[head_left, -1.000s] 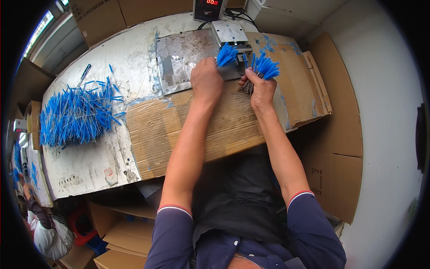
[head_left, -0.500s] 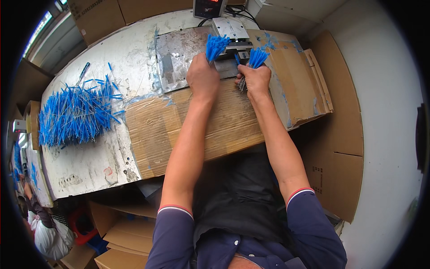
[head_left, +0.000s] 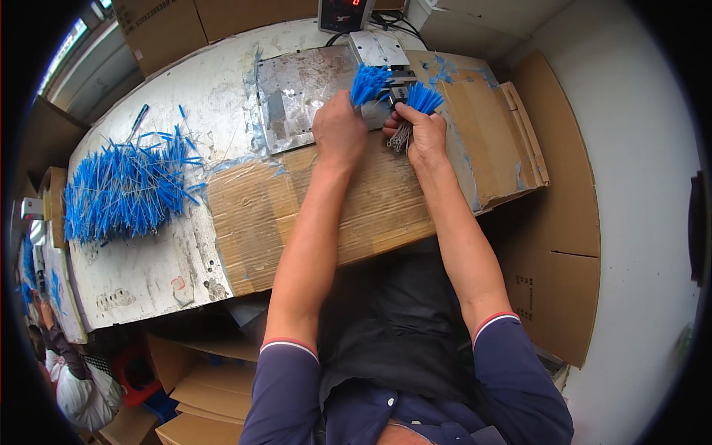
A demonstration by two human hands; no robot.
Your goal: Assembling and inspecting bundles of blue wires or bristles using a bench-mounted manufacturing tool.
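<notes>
My left hand (head_left: 340, 132) is closed around a bundle of thin wires with blue sleeves (head_left: 368, 84), whose blue ends fan out above the fist toward the right. My right hand (head_left: 426, 135) grips a second bundle of blue-sleeved wires (head_left: 424, 98) between thumb and fingers. Bare silvery wire ends (head_left: 399, 139) hang out below that grip. Both hands are in front of a small metal machine (head_left: 379, 49), and the two bundles stand close side by side, partly hiding its front block (head_left: 399, 95).
A large heap of blue-sleeved wires (head_left: 130, 189) lies on the white worktable (head_left: 159, 274) at left. A metal plate (head_left: 297, 93) and taped cardboard (head_left: 297, 211) cover the table by my arms. Behind stands a box with a red display (head_left: 343, 15). Another person (head_left: 78, 382) sits at far left.
My left hand's bundle has shifted right and slightly down, now leaning toward the machine. The right-hand bundle has moved slightly left and down. Both hands keep their grip.
</notes>
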